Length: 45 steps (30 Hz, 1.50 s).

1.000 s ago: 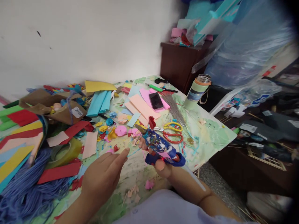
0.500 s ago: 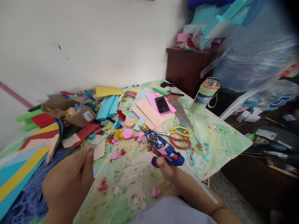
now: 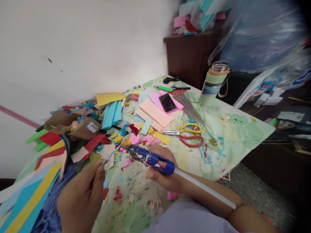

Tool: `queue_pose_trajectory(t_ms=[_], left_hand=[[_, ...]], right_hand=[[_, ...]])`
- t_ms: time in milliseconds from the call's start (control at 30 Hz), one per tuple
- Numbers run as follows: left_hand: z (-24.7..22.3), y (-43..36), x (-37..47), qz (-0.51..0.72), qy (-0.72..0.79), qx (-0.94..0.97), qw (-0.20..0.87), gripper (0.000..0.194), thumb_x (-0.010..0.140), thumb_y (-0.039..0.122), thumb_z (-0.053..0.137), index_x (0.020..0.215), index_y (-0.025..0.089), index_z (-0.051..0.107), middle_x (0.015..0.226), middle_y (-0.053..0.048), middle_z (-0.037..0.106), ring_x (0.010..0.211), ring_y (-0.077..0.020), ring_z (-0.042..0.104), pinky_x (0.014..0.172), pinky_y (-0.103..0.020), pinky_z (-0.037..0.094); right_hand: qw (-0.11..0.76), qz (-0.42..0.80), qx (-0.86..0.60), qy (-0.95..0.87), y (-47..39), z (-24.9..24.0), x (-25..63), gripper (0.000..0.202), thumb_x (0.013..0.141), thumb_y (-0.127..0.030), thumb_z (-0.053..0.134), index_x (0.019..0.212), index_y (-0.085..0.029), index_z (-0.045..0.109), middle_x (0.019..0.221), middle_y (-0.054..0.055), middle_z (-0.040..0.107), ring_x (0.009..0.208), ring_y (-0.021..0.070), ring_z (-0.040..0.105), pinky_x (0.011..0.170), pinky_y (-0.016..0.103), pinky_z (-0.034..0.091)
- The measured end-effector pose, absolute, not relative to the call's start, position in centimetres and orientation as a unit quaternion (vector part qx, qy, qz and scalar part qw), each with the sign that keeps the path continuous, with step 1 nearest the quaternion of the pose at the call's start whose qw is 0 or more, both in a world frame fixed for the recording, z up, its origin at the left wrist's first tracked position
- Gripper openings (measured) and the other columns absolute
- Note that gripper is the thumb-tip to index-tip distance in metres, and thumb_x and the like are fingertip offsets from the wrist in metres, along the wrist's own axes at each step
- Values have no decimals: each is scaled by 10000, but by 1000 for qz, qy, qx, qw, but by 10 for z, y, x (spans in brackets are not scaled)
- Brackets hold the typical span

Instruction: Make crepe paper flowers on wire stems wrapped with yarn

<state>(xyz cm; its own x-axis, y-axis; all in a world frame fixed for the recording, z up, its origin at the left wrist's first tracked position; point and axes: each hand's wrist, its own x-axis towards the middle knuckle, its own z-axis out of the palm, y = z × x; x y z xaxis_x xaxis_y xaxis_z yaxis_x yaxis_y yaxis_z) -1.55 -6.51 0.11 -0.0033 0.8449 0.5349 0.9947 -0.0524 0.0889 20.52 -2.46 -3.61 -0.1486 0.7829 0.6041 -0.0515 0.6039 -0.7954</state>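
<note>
We find the right hand closed around a blue glue gun, its nozzle turned toward the left and a clear glue stick trailing back along the forearm. The left hand pinches the lower end of a thin blue-wrapped stem, which rises on a slant to a red paper flower above the table. The nozzle sits just beside the stem, though we cannot tell whether they touch. We judge the step in hand to be gluing along the stem. The next move calls for a steady stem and a light trigger squeeze, with the left fingers kept off the hot tip. Scissors lie near.
</note>
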Motion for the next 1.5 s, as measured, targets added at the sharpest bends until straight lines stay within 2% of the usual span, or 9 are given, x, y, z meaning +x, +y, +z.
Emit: queue_pose_trajectory(t_ms=[267,367,533,733,933,1133,1333,1500], left_hand=[[2,-64,-13,-158,-591,-738,285,218,903,226,507,1071,174,635,808,-81,735,668,-229,669,516,-286,442],[2,-63,-11,-153,-589,-733,306,204,909,227,508,1060,168,632,791,-82,732,652,-224,660,511,-285,411],[2,-60,-10,-141,-587,-738,302,216,909,229,497,1017,147,666,767,-103,726,628,-236,650,484,-289,376],[3,-60,-10,-152,-569,-743,316,216,913,217,498,1077,177,634,792,-75,733,644,-211,655,504,-274,393],[3,-60,-12,-137,-584,-736,313,212,913,233,484,1053,180,634,724,-64,711,595,-210,628,468,-276,340],[3,-60,-9,-151,-568,-742,321,186,927,234,474,1044,190,613,748,-55,716,608,-199,632,512,-282,383],[2,-60,-10,-146,-573,-742,315,195,918,223,490,1052,172,622,781,-74,724,649,-214,652,504,-285,377],[3,-60,-11,-132,-582,-739,312,196,917,232,492,1019,159,642,733,-79,715,609,-220,631,478,-290,347]], right_hand=[[566,308,-260,-719,-23,-41,203,566,854,-731,369,606,-226,313,552,-31,357,544,126,349,553,284,273],[556,309,-266,-724,-23,-43,202,569,853,-737,363,608,-227,302,559,-32,353,546,126,353,557,284,273],[551,318,-287,-716,-23,-44,202,582,838,-757,365,609,-225,304,571,-33,346,548,123,350,556,279,266],[547,325,-304,-709,-23,-44,202,596,839,-753,370,591,-214,323,567,-28,372,551,119,364,560,279,276],[538,321,-317,-711,-24,-43,202,609,836,-768,350,585,-214,317,565,-32,366,546,114,365,555,276,288],[551,325,-303,-706,-24,-43,201,597,839,-752,372,589,-212,333,565,-31,367,545,114,356,550,273,280],[548,330,-307,-705,-23,-45,201,601,830,-758,386,587,-211,331,563,-32,365,544,113,357,554,274,271],[539,336,-313,-706,-24,-46,201,614,820,-778,369,587,-212,328,562,-28,376,545,115,362,558,278,269]])
